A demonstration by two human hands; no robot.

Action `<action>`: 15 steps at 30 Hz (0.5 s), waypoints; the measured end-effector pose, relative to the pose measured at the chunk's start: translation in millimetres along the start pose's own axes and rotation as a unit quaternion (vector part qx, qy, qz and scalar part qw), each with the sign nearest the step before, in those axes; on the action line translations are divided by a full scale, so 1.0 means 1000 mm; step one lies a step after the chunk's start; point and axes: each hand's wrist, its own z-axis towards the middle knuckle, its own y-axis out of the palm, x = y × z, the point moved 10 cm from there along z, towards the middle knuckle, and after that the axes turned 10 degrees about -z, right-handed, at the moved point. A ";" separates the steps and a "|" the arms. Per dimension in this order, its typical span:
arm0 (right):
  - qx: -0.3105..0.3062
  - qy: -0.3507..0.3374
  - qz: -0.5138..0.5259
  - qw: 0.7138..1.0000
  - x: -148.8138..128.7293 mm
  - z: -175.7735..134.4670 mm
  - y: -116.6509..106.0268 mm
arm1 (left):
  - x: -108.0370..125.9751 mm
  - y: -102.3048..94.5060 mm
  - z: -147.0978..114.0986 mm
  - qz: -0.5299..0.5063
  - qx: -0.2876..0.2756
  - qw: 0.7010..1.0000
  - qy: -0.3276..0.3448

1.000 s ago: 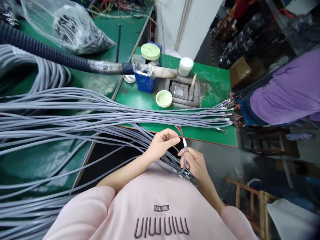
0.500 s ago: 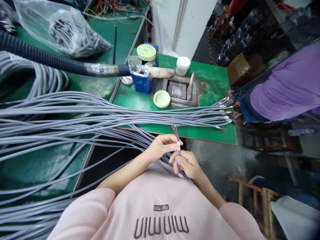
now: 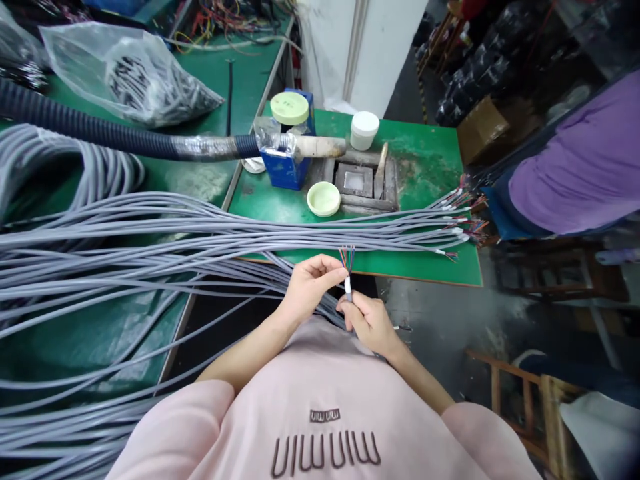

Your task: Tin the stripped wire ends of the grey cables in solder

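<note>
Upright in front of my chest is the end of a grey cable [image 3: 349, 296], with a white band and thin coloured wires [image 3: 346, 257] fanning out at its top. My right hand [image 3: 369, 321] is closed around the grey jacket just below the white band. My left hand [image 3: 314, 285] pinches the coloured wires at their base with thumb and fingertips. Just beyond my hands, a bundle of grey cables [image 3: 300, 235] runs across the green table, its stripped ends [image 3: 463, 230] lying at the right edge.
A solder pot [image 3: 354, 180] is set in the table, with a spatula [image 3: 381, 170] on its rim. Around it are a pale green dish [image 3: 323, 199], a white tub [image 3: 365, 129] and a black hose [image 3: 125, 137] in a blue box [image 3: 284, 168]. A person in purple [image 3: 580, 160] is at the right.
My left hand has moved up from the white band to the coloured wires. The cable end has shifted slightly left and up, still in my right hand.
</note>
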 end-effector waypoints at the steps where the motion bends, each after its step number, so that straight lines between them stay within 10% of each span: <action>1: 0.004 0.002 0.001 1.000 0.001 0.000 0.000 | 0.000 0.000 0.000 0.003 0.002 1.000 0.004; 8: 0.023 0.001 0.032 0.999 0.003 0.000 0.001 | 0.009 0.000 -0.010 0.049 0.010 0.990 0.134; 15: 0.041 -0.022 -0.090 0.995 0.002 0.006 0.003 | 0.053 0.021 -0.029 0.283 -0.032 0.905 0.316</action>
